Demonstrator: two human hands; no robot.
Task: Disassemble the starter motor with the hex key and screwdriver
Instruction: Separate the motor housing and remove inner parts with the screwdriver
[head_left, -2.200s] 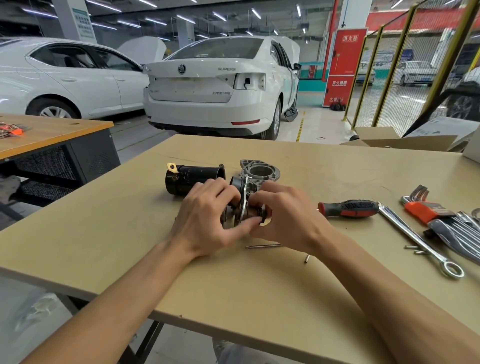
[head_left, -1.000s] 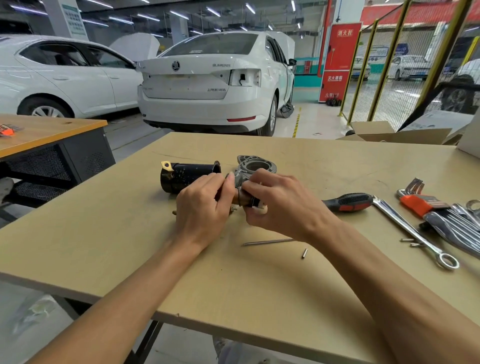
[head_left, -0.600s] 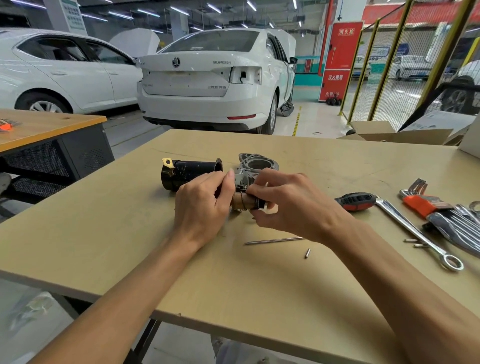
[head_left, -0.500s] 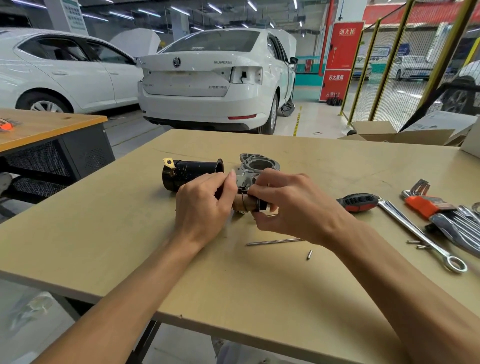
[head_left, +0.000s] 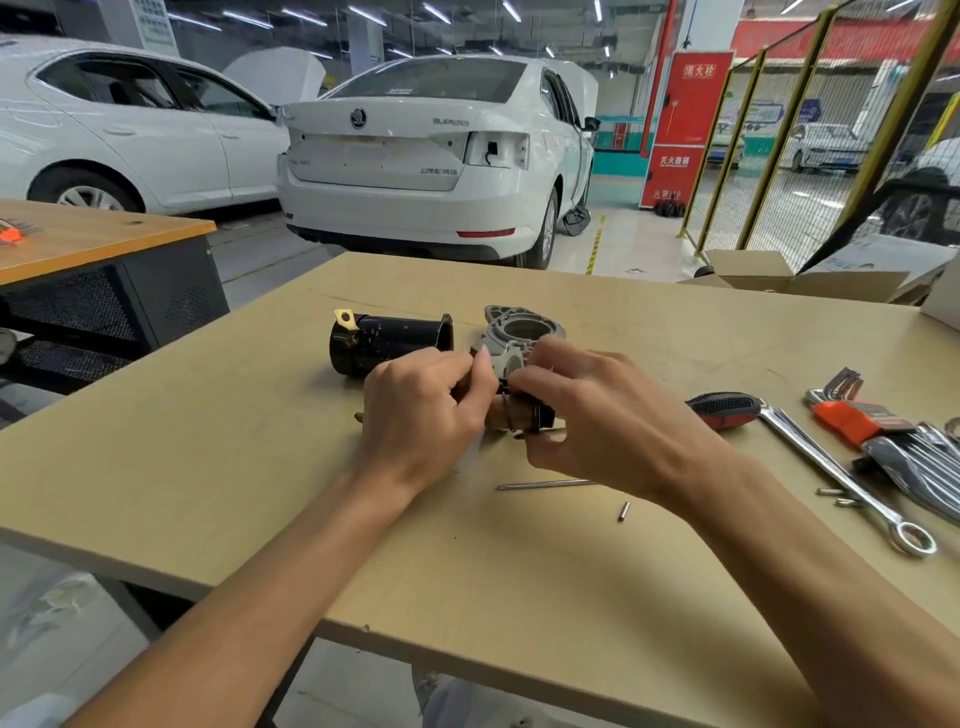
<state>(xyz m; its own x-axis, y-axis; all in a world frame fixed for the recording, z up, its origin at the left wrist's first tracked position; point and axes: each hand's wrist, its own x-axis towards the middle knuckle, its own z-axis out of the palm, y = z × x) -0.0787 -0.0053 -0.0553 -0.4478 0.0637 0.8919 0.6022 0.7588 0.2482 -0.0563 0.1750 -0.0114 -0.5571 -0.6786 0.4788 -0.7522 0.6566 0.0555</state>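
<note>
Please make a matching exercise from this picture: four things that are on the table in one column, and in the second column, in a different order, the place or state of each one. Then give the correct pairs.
Things:
1. black cylindrical housing
2. screwdriver
3. combination wrench
4. long thin rod

Places or states:
A. lies on the table under the right hand
B. lies on its side, beyond the left hand
C. only its red and black handle shows, right of the right hand
D. lies between the screwdriver and the hex key set

Pairs: 1-B, 2-C, 3-D, 4-A

Copper-coloured armature end (head_left: 506, 413) now exposed.
</note>
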